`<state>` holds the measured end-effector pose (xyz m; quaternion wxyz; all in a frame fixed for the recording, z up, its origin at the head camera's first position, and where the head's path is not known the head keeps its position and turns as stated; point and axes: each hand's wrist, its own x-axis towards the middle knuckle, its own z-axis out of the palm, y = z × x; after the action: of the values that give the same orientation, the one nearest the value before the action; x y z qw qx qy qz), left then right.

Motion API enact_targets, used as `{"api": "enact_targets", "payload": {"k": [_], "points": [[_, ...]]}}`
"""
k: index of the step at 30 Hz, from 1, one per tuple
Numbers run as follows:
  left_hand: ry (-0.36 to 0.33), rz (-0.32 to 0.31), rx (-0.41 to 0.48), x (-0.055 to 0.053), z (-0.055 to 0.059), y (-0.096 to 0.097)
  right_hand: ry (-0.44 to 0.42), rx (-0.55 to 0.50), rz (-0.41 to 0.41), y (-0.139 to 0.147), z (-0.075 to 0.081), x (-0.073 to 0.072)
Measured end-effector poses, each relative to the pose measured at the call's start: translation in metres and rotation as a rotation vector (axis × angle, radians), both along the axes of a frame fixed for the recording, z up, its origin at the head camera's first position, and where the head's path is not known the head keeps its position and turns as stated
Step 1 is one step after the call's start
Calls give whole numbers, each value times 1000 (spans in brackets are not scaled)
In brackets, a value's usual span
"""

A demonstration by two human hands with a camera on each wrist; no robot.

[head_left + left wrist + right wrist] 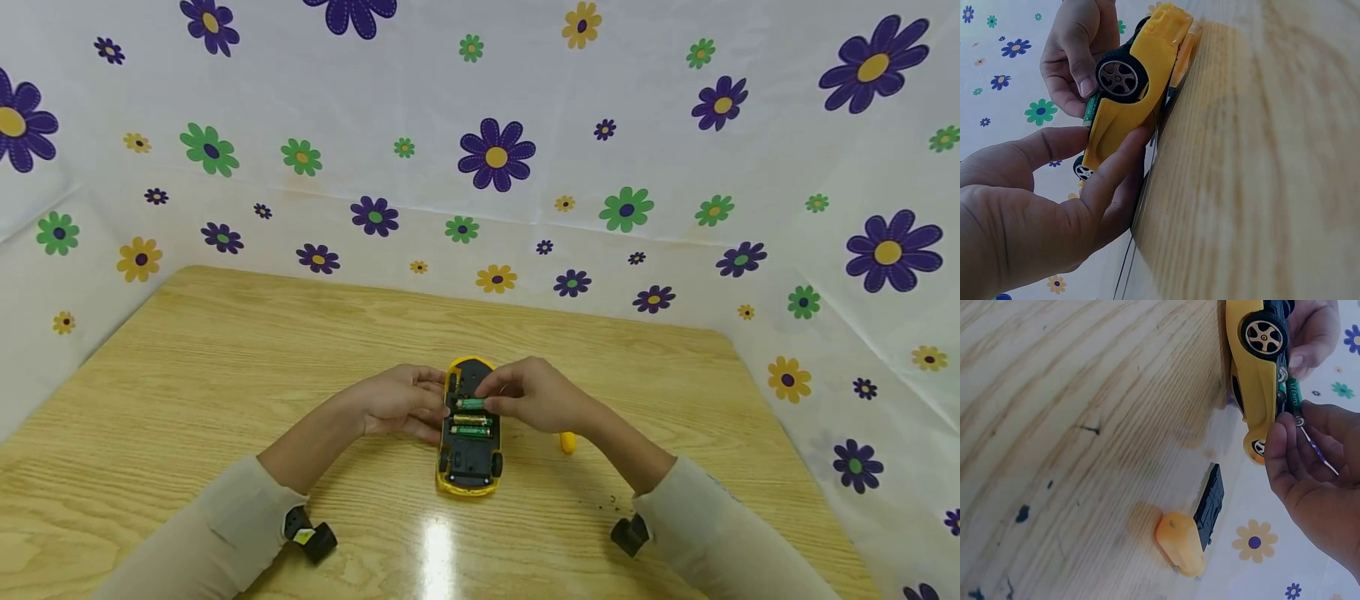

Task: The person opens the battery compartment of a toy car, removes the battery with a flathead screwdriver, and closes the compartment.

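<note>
A yellow toy car (468, 479) lies wheels up on the table, its black underside showing. My left hand (401, 404) grips it along its left side, thumb on the underside edge and fingers on the yellow body (1125, 122). Two batteries, one gold and green (471, 420), one green (471, 432), sit side by side in the open compartment. Just beyond them, my right hand (540, 396) pinches a third, green battery (1294, 394) by one end, with the battery tilted at the compartment. Coiled metal contacts (1282, 375) show beside it.
To the right of the car lie a rounded yellow-orange object (1180, 544) and a flat black plastic piece (1210, 503) touching it. Small dark marks (1022, 514) spot the wooden table (300, 333). A flower-patterned cloth (420, 179) stands behind the table and along its sides.
</note>
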<state>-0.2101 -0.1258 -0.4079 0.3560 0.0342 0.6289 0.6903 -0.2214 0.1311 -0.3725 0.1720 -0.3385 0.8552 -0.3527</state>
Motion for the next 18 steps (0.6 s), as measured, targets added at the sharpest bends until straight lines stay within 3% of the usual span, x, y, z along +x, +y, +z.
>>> {"api": "enact_targets", "payload": {"k": [18], "points": [[4,-5,-2,-1,1,-1,-77,-66,-133,49,-4,-5]]}}
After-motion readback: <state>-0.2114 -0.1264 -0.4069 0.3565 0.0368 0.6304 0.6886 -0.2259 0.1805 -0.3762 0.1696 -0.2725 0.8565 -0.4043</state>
